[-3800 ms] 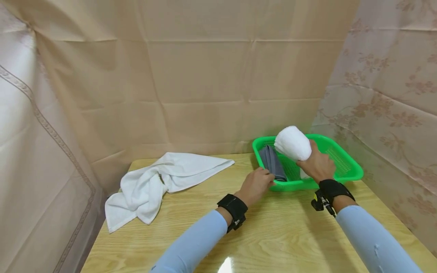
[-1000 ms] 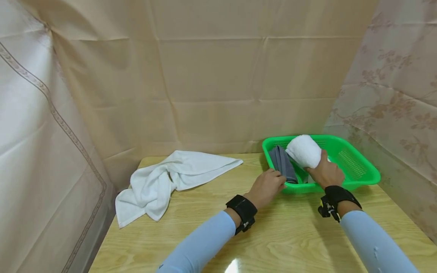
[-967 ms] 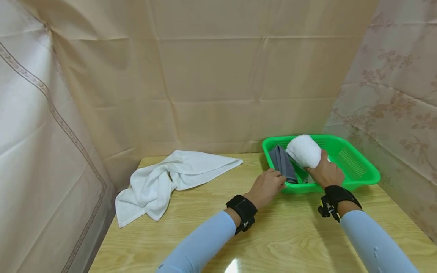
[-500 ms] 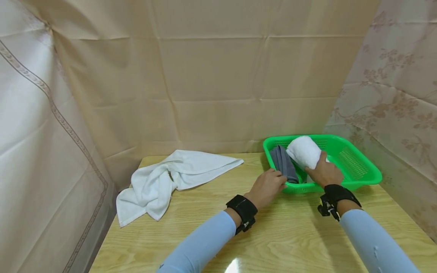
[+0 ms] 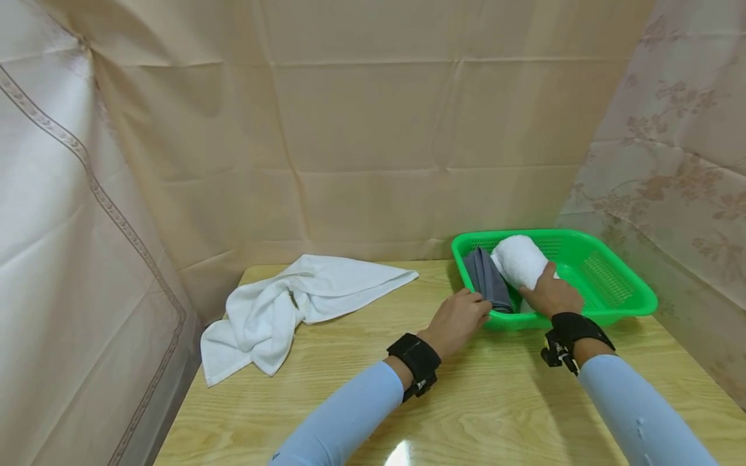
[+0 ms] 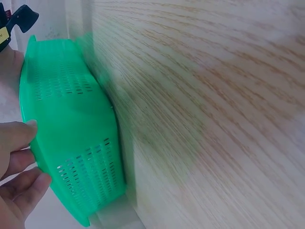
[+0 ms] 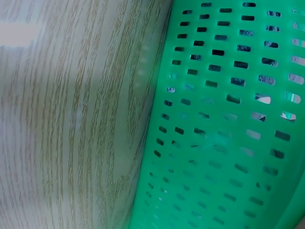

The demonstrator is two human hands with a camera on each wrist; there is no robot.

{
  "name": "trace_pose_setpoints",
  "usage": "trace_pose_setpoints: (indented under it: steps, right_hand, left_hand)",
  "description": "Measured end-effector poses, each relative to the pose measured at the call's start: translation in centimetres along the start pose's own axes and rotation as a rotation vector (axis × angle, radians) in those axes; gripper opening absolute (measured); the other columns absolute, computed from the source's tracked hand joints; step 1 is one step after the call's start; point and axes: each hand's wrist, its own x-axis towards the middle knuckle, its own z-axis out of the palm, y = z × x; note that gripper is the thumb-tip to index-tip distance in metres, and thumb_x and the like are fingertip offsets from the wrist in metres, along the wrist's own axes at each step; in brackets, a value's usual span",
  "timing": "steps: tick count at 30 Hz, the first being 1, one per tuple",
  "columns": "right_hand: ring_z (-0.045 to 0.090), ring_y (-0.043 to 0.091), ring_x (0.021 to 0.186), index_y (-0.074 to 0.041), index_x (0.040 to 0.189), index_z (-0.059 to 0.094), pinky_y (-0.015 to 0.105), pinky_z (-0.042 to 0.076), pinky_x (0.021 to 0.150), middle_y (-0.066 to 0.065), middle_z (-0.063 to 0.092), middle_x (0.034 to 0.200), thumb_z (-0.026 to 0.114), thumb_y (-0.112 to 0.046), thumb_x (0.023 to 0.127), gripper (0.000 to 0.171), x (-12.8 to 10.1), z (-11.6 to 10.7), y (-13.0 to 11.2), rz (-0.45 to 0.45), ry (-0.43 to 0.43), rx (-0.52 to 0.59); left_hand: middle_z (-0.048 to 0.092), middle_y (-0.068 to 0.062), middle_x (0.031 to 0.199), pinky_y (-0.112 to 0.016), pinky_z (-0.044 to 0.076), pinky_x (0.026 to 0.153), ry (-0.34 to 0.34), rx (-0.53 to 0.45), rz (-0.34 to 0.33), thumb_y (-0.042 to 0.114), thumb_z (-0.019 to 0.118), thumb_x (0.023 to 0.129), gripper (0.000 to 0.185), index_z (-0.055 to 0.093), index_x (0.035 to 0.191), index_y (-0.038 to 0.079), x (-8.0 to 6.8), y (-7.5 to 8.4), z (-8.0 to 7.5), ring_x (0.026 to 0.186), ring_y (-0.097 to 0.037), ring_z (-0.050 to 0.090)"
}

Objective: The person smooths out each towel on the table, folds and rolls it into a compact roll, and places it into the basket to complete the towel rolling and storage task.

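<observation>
At the right of the head view, a green plastic basket (image 5: 612, 285) stands on the table. My left hand (image 5: 457, 321) grips its near left corner; in the left wrist view the fingertips (image 6: 40, 181) are at the rim. A folded grey cloth (image 5: 486, 281) lies along the basket's left side. Beside it is a rolled white towel (image 5: 517, 259), low inside the basket, and my right hand (image 5: 550, 294) holds its near right side. That hand partly hides the towel. The right wrist view shows only the perforated basket wall (image 7: 214, 119) and the table.
A second white towel (image 5: 274, 317) lies loosely crumpled on the left of the wooden table (image 5: 466, 401). A beige cloth (image 5: 361, 129) hangs behind the table, and patterned cloth (image 5: 682, 194) hangs close by the basket's right end.
My right hand has lowered the rolled white towel from above the basket down beside the grey cloth. Over the last half second it settles slightly lower. My left hand stays at the rim.
</observation>
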Motion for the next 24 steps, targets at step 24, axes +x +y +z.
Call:
trace_pose_setpoints:
  steps: [24]
  right_hand:
    - [0.056,0.058,0.103,0.027,0.144,-0.012,0.057,0.048,0.083,0.055,0.042,0.119,0.049,-0.038,0.102,0.099,0.9,-1.3,-0.8,-0.096,-0.418,0.037]
  left_hand:
    - [0.071,0.002,0.106,-0.013,0.047,0.084,0.001,-0.114,0.024,0.009,0.072,0.097,0.018,0.075,0.114,0.015,-0.8,-0.8,-0.1,0.098,-0.011,0.063]
